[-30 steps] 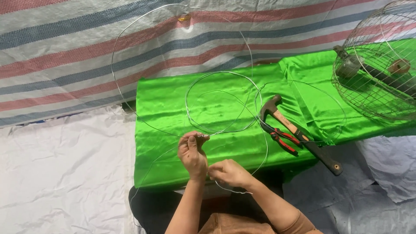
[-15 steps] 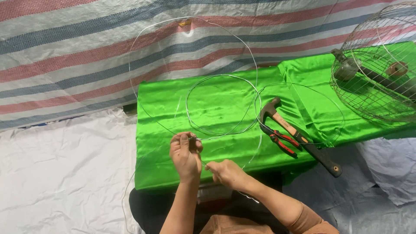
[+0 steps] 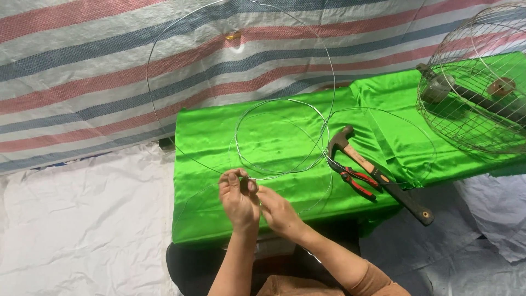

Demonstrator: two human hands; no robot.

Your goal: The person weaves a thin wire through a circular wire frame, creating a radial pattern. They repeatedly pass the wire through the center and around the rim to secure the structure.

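Observation:
My left hand pinches a thin silver wire where its loops cross, above the front of the green cloth. Close beside it, my right hand grips the same wire just to the right. The wire springs up in one large ring against the striped tarp and lies in smaller rings on the cloth. A hammer with a wooden and black handle lies to the right of my hands, with red-handled pliers beside it.
A round wire cage rests on the right end of the cloth with a dark tool and small objects inside. A striped tarp hangs behind. White sheeting covers the ground at left, grey at right.
My hands have come closer together on the wire, the right one moving up to the left one. The large wire ring has swung upward and to the right.

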